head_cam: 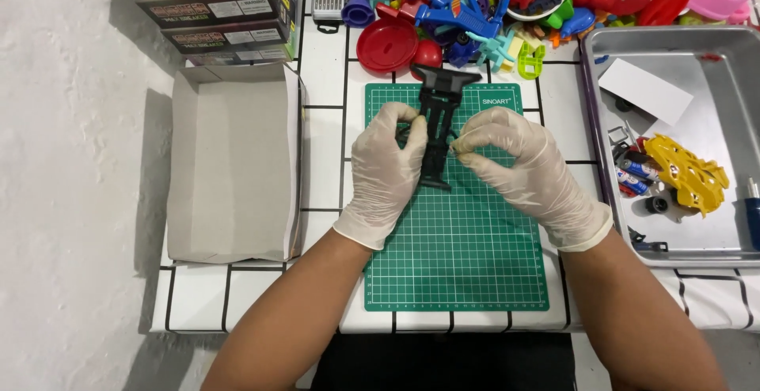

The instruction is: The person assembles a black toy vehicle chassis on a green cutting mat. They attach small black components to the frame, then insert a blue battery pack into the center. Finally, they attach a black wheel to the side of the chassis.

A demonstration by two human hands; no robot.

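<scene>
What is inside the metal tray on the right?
The metal tray holds a white card, a yellow plastic toy shell, some small batteries and little dark parts. Whatever lies beneath the shell and card is covered, and the tray's right end is out of frame.

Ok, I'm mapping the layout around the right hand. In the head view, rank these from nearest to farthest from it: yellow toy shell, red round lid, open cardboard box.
Measured from the right hand:
1. Red round lid, up and to the left, above the green mat.
2. Yellow toy shell, to the right, in the metal tray; nearly as near, so the order of 1 and 2 is loose.
3. Open cardboard box, far left, beyond the left hand.
</scene>
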